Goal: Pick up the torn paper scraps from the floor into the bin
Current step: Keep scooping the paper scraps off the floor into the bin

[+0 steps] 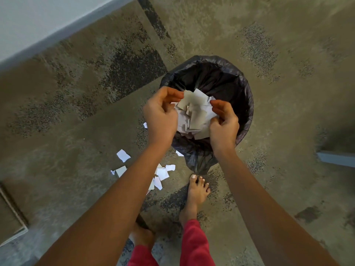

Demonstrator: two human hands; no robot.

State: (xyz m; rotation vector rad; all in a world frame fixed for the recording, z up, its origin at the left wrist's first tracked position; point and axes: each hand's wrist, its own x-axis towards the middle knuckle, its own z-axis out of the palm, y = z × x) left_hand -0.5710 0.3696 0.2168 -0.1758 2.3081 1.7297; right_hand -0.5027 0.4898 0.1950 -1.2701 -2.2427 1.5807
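Cupping one scrap heap over one bin: two hands, left, right

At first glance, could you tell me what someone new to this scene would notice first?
The eye goes to the bundle of torn paper scraps cupped between the left hand and right hand, right over the black-lined bin at the centre. Next come the loose scraps on the floor, lying below the left forearm, beside a bare foot.
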